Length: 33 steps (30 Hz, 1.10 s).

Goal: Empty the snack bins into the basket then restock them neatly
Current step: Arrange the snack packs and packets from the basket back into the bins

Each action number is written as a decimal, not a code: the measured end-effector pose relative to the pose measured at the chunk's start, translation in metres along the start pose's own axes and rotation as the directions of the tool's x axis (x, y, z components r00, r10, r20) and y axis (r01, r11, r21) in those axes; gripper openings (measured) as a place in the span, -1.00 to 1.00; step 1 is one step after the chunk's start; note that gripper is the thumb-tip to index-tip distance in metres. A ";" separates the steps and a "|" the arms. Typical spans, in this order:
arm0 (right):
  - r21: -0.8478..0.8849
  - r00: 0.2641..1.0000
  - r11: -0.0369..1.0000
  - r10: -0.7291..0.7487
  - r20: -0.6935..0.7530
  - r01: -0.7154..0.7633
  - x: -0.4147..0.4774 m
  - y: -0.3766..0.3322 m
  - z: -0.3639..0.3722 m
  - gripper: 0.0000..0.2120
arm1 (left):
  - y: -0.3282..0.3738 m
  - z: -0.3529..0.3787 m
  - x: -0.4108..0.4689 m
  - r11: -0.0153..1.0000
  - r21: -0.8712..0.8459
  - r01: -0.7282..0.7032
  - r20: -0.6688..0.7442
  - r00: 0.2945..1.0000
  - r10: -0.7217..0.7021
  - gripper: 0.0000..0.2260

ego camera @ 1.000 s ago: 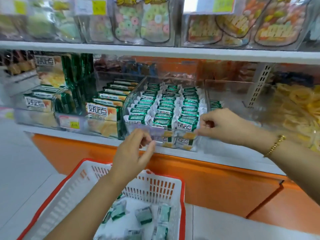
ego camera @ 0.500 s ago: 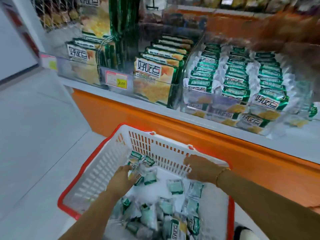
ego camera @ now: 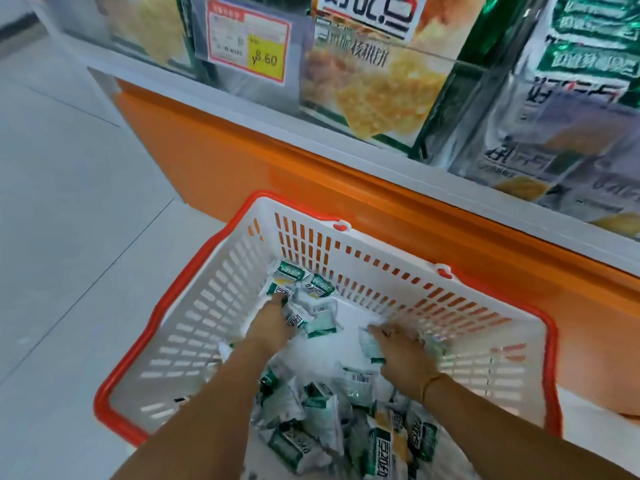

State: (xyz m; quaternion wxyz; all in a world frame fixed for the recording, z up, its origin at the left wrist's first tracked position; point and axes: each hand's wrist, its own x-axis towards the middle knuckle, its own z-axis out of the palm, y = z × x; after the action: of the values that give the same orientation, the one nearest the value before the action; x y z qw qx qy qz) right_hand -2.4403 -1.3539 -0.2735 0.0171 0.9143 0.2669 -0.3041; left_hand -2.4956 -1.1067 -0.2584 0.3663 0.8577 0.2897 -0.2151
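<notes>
Hands, two, reach into one white slotted plastic basket with a red rim (ego camera: 207, 306), set before an orange shelf base (ego camera: 242, 161). The left grip (ego camera: 273, 323) sits among five small green-and-white snack packets (ego camera: 320, 287) at the far corner; whether it clamps any, I cannot tell. The right grip (ego camera: 401, 355) lies apart, fingers spread on loose packets. A jumbled near heap (ego camera: 311, 417) defies counting. One yellow-and-red price tag (ego camera: 247, 39) hangs above.
</notes>
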 end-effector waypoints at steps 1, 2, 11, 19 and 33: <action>-0.030 1.000 1.000 0.004 -0.005 -0.004 0.002 -0.001 0.003 -0.26 | -0.001 0.002 0.002 1.000 0.005 0.016 0.011 1.000 -0.016 -0.44; -0.056 1.000 0.998 0.010 -0.006 -0.010 0.005 -0.001 0.006 -0.28 | -0.003 0.002 0.003 0.999 0.021 0.039 0.025 0.999 -0.039 -0.48; 0.391 0.968 0.915 0.001 0.252 -0.103 -0.011 -0.007 -0.049 -0.41 | 0.011 -0.013 -0.018 0.976 -0.014 0.218 -0.053 0.974 -0.218 -0.82; 0.942 0.797 0.161 -0.503 0.335 -0.294 -0.099 -0.017 -0.152 -0.65 | 0.068 -0.045 -0.089 0.910 -0.414 -0.012 -0.221 0.971 -0.088 -0.76; 0.983 0.938 0.183 -0.342 0.063 0.000 -0.254 0.024 -0.281 -0.82 | 0.171 -0.052 -0.231 0.389 -0.916 -0.096 -0.038 0.987 0.154 -0.44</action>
State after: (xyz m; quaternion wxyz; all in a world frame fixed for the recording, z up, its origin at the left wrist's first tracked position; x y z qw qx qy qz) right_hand -2.4454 -1.4413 0.0960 -0.5603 0.6315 0.1118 -0.5242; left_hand -2.5468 -1.2421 -0.0047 0.7985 0.5300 0.2851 -0.0158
